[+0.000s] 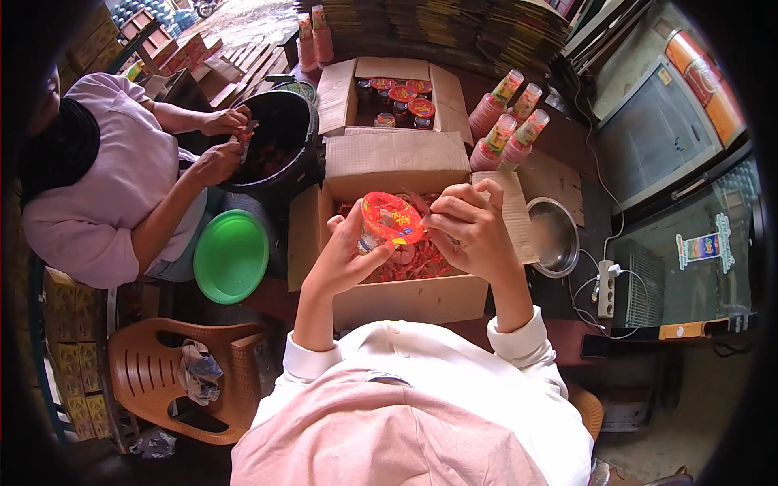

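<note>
Over an open cardboard box (413,301), my left hand (339,263) grips a small clear plastic cup, tilted so that its red printed film lid (392,217) faces up. The cup's body is mostly hidden by the lid and my fingers. My right hand (472,229) is closed in a pinch at the lid's right edge, its thumb and fingertips on the film. Inside the box, below both hands, lies a heap of red film strips and scraps (425,266).
A second box (336,101) beyond holds several red-lidded cups. Stacks of cups (491,113) stand right of it, near a metal bowl (574,251). At left, a co-worker (121,178) handles something small over a black bucket (312,130), beside a green basin (231,257).
</note>
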Action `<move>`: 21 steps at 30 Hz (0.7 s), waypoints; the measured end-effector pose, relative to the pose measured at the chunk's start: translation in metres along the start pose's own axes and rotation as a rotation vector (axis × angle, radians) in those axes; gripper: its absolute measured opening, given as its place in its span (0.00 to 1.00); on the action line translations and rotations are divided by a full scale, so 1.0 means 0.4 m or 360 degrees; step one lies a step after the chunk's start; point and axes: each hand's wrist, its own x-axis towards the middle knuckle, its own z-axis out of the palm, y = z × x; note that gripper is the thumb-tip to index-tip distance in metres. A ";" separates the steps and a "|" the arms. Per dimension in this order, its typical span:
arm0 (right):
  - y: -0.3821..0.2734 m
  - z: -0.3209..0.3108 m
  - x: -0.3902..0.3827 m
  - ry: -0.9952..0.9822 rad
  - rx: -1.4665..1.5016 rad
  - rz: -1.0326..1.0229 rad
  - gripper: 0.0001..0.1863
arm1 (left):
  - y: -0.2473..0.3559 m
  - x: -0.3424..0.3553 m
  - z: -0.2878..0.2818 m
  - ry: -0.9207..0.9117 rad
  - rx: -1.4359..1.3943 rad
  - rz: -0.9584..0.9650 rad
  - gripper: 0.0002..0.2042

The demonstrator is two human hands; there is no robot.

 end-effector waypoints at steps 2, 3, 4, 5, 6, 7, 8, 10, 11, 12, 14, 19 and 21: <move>0.003 0.000 -0.003 -0.0006 0.0010 0.0001 0.02 | 0.014 0.002 -0.003 -0.0030 0.0064 0.0048 0.27; 0.003 0.001 -0.003 -0.0012 0.0025 -0.0005 0.02 | 0.016 0.001 -0.004 -0.0031 0.0065 0.0048 0.27; 0.003 0.000 -0.003 -0.0011 0.0025 -0.0004 0.02 | 0.018 -0.001 -0.005 -0.0028 0.0065 0.0048 0.27; 0.002 0.000 -0.003 -0.0010 0.0043 0.0002 0.02 | 0.020 -0.002 -0.006 -0.0025 0.0064 0.0048 0.27; 0.001 0.000 -0.002 -0.0011 0.0061 0.0007 0.02 | 0.022 -0.002 -0.010 -0.0025 0.0063 0.0047 0.27; 0.000 0.000 -0.001 -0.0013 0.0061 0.0008 0.02 | 0.025 0.000 -0.015 -0.0047 0.0114 0.0057 0.28; -0.002 0.000 0.000 -0.0005 0.0079 0.0020 0.02 | 0.025 0.001 -0.018 -0.0069 0.0166 0.0067 0.28; -0.004 0.003 0.000 0.0000 0.0098 0.0033 0.02 | 0.020 0.001 -0.018 -0.0046 0.0170 0.0086 0.28; -0.004 0.005 -0.001 0.0003 0.0120 0.0051 0.02 | 0.016 0.000 -0.018 -0.0023 0.0176 0.0106 0.28; -0.005 0.006 0.000 0.0009 0.0141 0.0068 0.03 | 0.011 0.001 -0.015 -0.0022 0.0175 0.0107 0.28; -0.004 0.006 0.005 0.0022 0.0160 0.0081 0.04 | 0.002 0.003 -0.005 0.0105 0.0037 0.0186 0.28; -0.005 0.017 0.010 0.0068 0.0065 0.0085 0.05 | 0.013 0.020 0.022 0.0289 0.0398 0.0280 0.29; -0.006 0.024 0.009 0.0127 0.0014 0.0118 0.05 | 0.007 0.022 0.022 0.0351 0.0472 0.0287 0.29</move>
